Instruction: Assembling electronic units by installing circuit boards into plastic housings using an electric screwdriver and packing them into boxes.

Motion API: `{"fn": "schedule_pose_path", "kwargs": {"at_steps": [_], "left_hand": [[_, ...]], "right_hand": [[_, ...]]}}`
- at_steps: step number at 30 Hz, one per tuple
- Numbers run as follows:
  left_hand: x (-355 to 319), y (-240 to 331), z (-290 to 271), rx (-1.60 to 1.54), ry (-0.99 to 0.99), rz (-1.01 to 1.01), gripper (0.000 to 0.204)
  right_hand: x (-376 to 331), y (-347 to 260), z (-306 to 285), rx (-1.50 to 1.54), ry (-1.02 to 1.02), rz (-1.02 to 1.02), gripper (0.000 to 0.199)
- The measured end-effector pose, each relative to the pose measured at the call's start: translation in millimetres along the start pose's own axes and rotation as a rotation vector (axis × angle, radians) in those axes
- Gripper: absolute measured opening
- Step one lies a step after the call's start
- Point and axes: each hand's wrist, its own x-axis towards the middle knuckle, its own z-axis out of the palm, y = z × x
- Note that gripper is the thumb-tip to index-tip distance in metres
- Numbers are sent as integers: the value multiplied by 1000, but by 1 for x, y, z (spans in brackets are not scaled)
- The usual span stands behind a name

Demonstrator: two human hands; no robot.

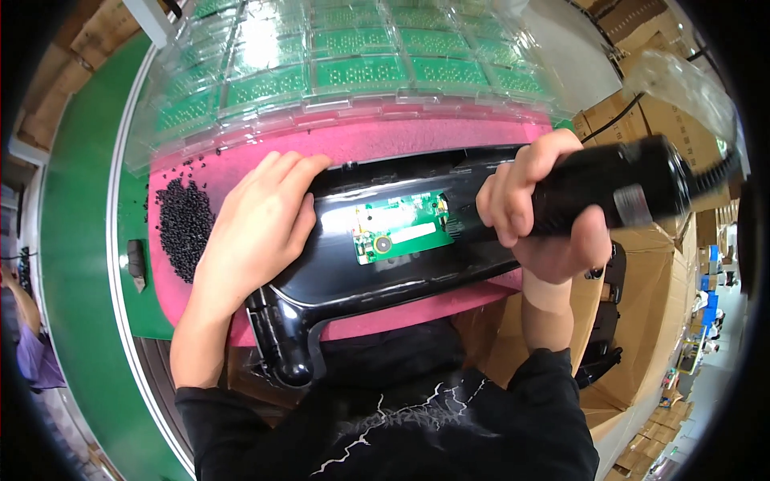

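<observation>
Clock centre: the green circuit board (405, 228), seen in the middle of a black plastic housing (353, 284) that lies on a pink mat (353, 136).
Left hand: at 9 o'clock, the left hand (261, 216) lies over the housing's end — fingers extended side by side, thumb a little apart, pinching nothing.
Right hand: at 3 o'clock, the right hand (553, 252) is closed around a black powered driver (613, 184), fingers curled over its front part, thumb underneath.
Driver: aimed toward the board's 3 o'clock edge — I cannot tell whether its tip touches anything; a ribbed cord (714, 172) leaves its back end.
Housing handle: a rounded black stem (281, 341) juts out at 7 o'clock.
Loose pieces: a heap of small black pieces (184, 228) on the mat, at 9 o'clock beyond the left hand.
Trays: clear plastic trays (353, 103) at 12 o'clock, with green boards (361, 74) in them.
Carton: a cardboard box (646, 321) at 4 o'clock, black parts (601, 337) inside.
</observation>
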Motion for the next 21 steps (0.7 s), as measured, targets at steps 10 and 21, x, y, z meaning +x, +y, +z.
{"fn": "schedule_pose_path", "kwargs": {"at_steps": [10, 21], "left_hand": [[-2, 18, 5, 32, -195, 56, 12], [-99, -19, -64, 257, 490, 93, 30]], "right_hand": [[7, -20, -64, 344, 481, 296, 13], [-96, -165, -249, -894, 1077, -151, 41]]}}
